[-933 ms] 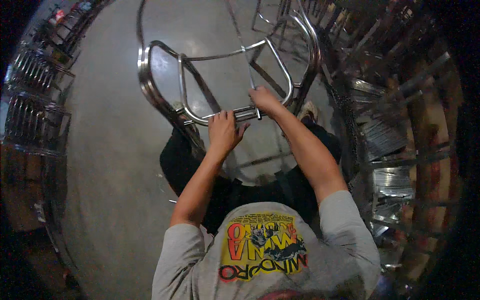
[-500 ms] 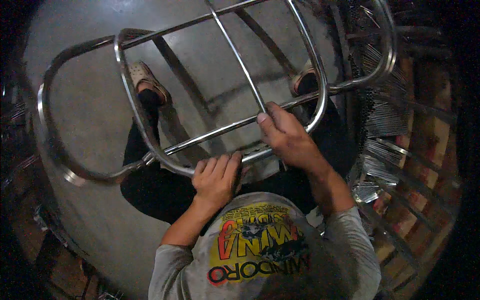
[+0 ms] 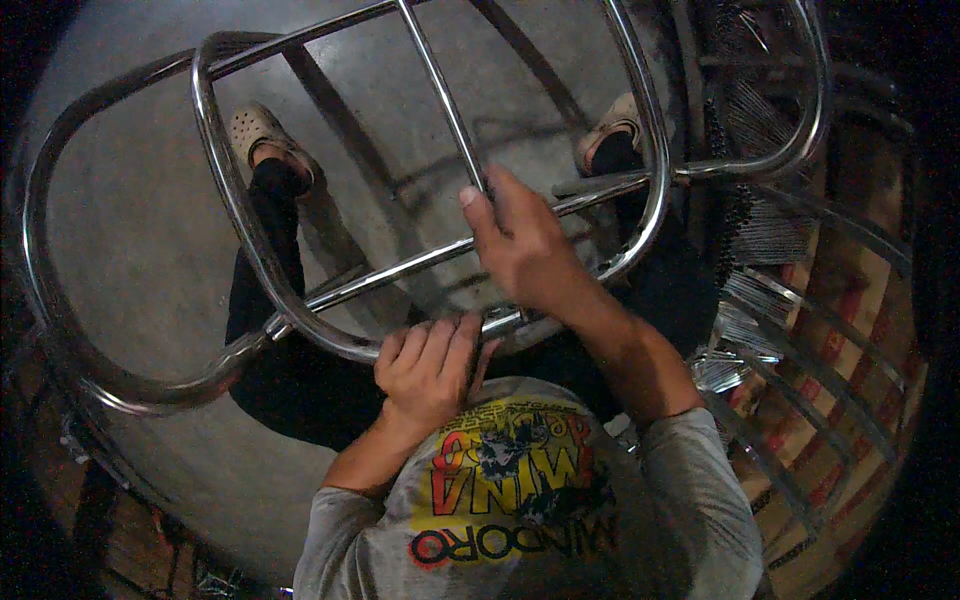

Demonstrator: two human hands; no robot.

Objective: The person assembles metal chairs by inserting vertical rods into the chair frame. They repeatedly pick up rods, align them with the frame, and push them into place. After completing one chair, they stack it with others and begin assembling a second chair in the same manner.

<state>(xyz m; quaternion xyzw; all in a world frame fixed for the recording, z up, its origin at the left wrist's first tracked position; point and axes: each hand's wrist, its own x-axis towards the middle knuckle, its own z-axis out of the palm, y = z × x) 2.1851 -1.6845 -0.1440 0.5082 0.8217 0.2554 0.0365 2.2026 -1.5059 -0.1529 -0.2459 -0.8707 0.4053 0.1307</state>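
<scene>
So the tube frame [image 3: 400,268] is looking really shiny — polished silver metal, round tubing, streaks of light running along it and darker patches where it's turning from the lamp. It's got an inner loop [image 3: 212,130] with rounded corners, a straight cross tube running through it, and fatter bends of outer tube [image 3: 32,235] sweeping out on both sides. The whole thing is sitting right in front of the person's belly, hanging over the spread legs [image 3: 275,215], with the grey floor [image 3: 170,180] showing through it.

Left grip [image 3: 428,370] is curling its fingers over the near rail [image 3: 350,345], close to the shirt [image 3: 370,540]. Right grip [image 3: 530,240] is closing around the thin rod [image 3: 438,85], thumb on one side and fingers wrapping the other.

Compared with half a second back, the right one is reaching further up — its thumb is now lying beyond the cross tube instead of level with it. The frame is spreading a bit wider across the view too, its left bend getting nearer the edge, while the left one is staying on the same rail.
</scene>
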